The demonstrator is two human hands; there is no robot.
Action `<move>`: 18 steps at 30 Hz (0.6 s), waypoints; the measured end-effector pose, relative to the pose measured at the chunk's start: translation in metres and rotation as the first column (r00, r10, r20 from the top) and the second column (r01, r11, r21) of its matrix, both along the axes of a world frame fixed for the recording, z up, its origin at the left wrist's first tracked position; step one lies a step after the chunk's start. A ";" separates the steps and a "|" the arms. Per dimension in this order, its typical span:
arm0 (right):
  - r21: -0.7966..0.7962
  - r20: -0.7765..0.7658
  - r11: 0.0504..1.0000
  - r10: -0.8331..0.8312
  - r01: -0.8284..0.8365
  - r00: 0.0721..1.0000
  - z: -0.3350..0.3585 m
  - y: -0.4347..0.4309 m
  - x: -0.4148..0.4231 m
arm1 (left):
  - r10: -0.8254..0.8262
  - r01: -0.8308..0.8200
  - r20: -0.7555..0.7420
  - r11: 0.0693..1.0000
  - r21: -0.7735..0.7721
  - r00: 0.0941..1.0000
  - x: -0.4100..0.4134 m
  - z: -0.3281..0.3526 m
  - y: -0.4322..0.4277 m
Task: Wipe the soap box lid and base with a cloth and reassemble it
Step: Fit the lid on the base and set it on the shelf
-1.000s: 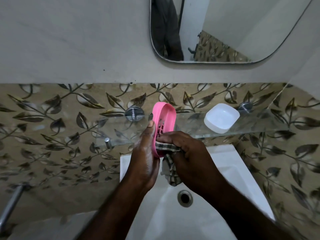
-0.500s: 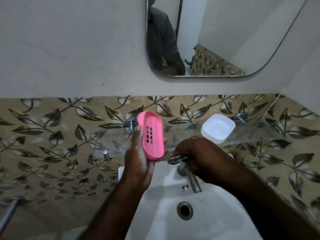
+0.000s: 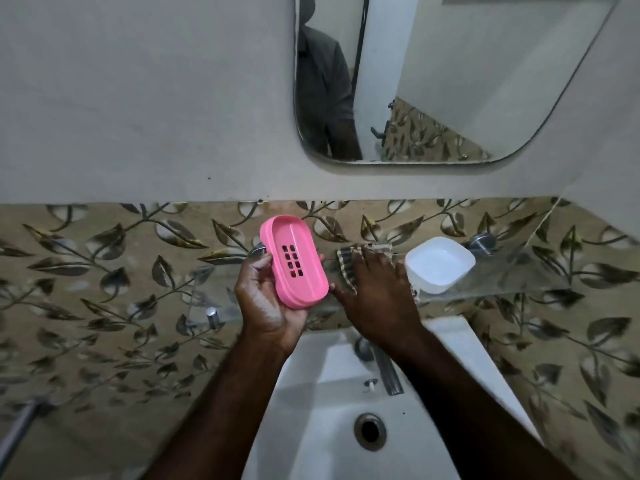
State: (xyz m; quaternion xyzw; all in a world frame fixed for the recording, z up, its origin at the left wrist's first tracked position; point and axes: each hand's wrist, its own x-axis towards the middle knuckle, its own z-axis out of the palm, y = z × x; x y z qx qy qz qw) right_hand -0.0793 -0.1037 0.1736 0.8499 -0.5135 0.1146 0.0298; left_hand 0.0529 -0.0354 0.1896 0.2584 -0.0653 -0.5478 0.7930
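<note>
Tiles (image 3: pixel 104 271) printed with grey and gold leaves cover the lower wall, under a rounded frameless mirror (image 3: pixel 450 81). Below them sits a white ceramic basin (image 3: pixel 311 427), and a clear glass shelf (image 3: pixel 519 271) runs across the tiles above it. Both bare forearms reach up over the basin. The left hand (image 3: pixel 266 303) is raised in front of the shelf, palm turned toward the camera, and it grips a pink oval plastic soap box piece (image 3: pixel 294 261) — the thumb hooks its left rim and a fingertip shows past its right edge. The right hand (image 3: pixel 377 296) lies palm down on the shelf, its straight, spread fingers pressing a grey and cream checked cloth (image 3: pixel 346 261) flat against the glass. The pink piece is a shallow tray with a raised rim and a block of small rectangular drain holes at its centre. Its hollow side faces the camera, and its long axis leans from upper left to lower right, the upper end against the tiles. A white rounded-rectangular plastic soap box piece (image 3: pixel 438 265) rests hollow side up on the shelf, just beside the cloth — right of the hand. A chrome tap (image 3: pixel 388 368) juts out below the right wrist, above the round metal drain (image 3: pixel 369 429).
</note>
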 end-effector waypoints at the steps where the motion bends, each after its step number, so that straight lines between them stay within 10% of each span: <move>1: 0.021 -0.001 1.000 0.012 -0.012 1.000 0.000 -0.003 -0.001 | 0.015 -0.015 -0.006 1.000 -0.004 1.000 0.001 -0.003 0.000; 6: 0.082 0.408 0.978 0.143 -0.193 0.901 0.025 -0.002 -0.016 | 0.045 -0.045 0.066 0.999 -0.010 0.997 -0.001 -0.009 -0.004; 9: -0.049 0.605 0.998 0.053 -0.029 0.794 0.040 -0.001 -0.032 | 0.031 -0.030 0.102 0.999 -0.013 0.994 -0.001 -0.009 -0.006; 18: -0.068 0.355 0.984 -0.129 0.163 0.926 0.010 -0.027 -0.055 | -0.070 0.066 0.209 0.998 0.025 0.975 0.001 -0.009 -0.004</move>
